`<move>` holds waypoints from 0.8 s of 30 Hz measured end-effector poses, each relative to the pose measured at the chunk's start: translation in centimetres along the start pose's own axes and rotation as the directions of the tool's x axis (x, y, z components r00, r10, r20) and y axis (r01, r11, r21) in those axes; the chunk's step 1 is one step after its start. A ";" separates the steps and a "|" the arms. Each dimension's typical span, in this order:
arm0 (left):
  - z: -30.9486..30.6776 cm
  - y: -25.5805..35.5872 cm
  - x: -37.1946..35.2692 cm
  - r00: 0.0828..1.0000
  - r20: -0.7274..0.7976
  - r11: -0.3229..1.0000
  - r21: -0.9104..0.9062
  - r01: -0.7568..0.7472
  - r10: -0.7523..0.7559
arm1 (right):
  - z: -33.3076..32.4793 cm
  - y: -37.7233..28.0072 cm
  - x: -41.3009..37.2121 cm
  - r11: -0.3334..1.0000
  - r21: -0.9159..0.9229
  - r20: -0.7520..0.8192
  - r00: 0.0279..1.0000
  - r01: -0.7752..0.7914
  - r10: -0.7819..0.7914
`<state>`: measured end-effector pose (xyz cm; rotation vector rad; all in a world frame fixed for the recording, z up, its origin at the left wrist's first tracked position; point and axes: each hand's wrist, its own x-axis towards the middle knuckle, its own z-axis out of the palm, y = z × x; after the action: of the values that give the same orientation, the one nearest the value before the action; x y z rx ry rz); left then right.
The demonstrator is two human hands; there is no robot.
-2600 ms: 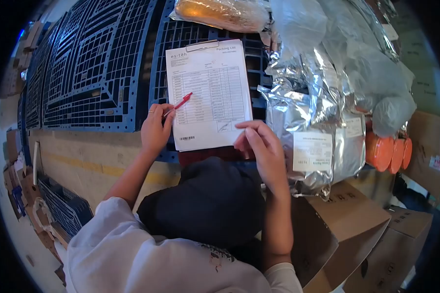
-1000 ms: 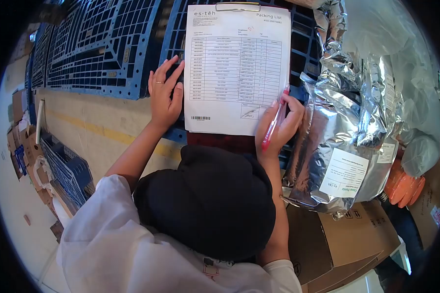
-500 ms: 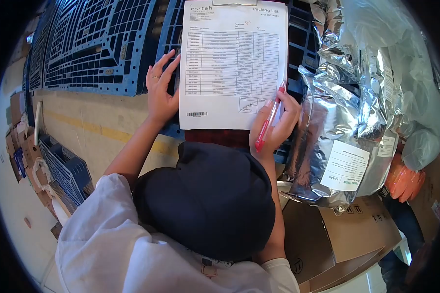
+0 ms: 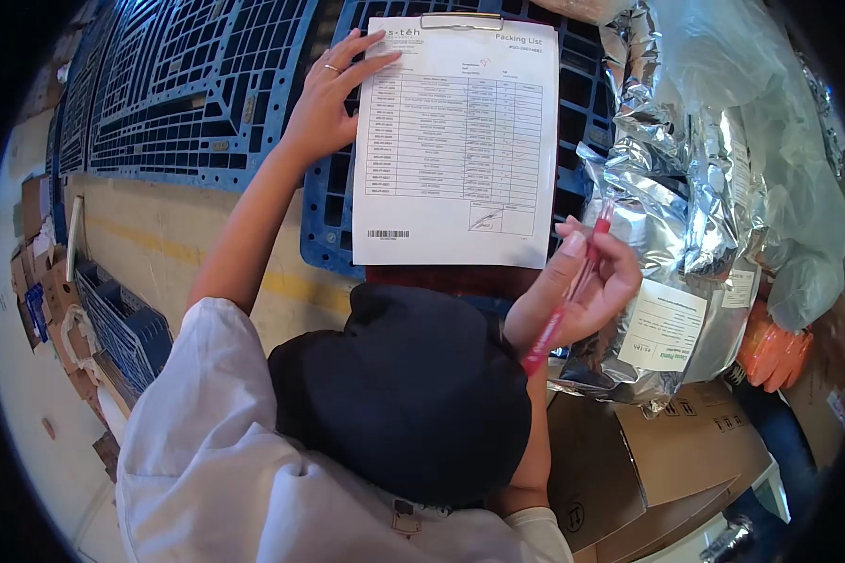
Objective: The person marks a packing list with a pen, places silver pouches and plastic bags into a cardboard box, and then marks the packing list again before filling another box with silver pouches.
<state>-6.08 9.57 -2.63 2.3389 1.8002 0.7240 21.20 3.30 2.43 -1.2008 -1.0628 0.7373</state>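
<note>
A packing list (image 4: 432,230) with a printed table is held by the metal clip (image 4: 460,22) at the top of a dark red clipboard (image 4: 422,280). My left hand (image 4: 327,105) lies at the upper left of the sheet, its fingers stretched out over the logo and the thumb by the left edge. In my right hand (image 4: 582,286) is a red pen (image 4: 587,267), gripped between thumb and fingers with its tip pointing up. This hand is raised off the paper, beyond its lower right corner.
Blue plastic pallets (image 4: 197,94) lie behind and left of the clipboard. Silver foil bags (image 4: 629,263) with white labels are piled at right, beside clear plastic wrap (image 4: 789,169) and an orange glove (image 4: 772,352). Below stands a cardboard box (image 4: 685,450). A dark cap (image 4: 404,394) fills the lower middle.
My left hand has gone up from beside the sheet's left edge onto its top left corner. The right hand with the pen has moved away from the paper, right and down.
</note>
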 end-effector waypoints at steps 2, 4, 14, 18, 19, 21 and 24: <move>0.6 -1.4 -0.8 1.000 0.026 1.000 0.007 -0.013 0.013 | 0.4 -0.6 1.4 0.988 0.110 0.002 0.994 -0.105 0.105; 1.0 -1.3 -1.1 0.999 0.035 1.000 0.025 0.011 -0.012 | 0.8 -0.8 2.7 0.931 0.252 0.022 0.963 -0.264 0.267; 1.2 -1.5 -1.2 0.999 0.013 0.999 0.013 0.031 -0.031 | 5.1 4.8 5.3 0.859 0.233 0.157 0.889 -0.457 0.430; 1.3 -1.5 -1.3 0.999 0.021 0.999 0.016 0.034 -0.034 | 3.3 3.2 3.9 0.926 0.167 0.083 0.940 -0.340 0.330; 1.4 -1.8 -1.2 1.000 0.012 0.999 0.026 0.027 -0.027 | 2.9 2.3 3.9 0.953 0.144 0.059 0.963 -0.267 0.261; 1.7 -2.2 -1.3 1.000 0.009 1.000 0.011 0.017 -0.017 | 1.9 1.3 4.0 0.973 0.128 0.050 0.981 -0.191 0.186; 1.9 -2.3 -1.4 0.998 -0.024 0.996 -0.056 0.064 -0.065 | 0.5 -1.5 4.4 0.978 0.155 0.050 0.990 -0.141 0.135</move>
<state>-7.58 9.38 -5.60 2.2362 1.8327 0.7878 22.20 7.04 5.03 -1.1349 -0.9405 0.9392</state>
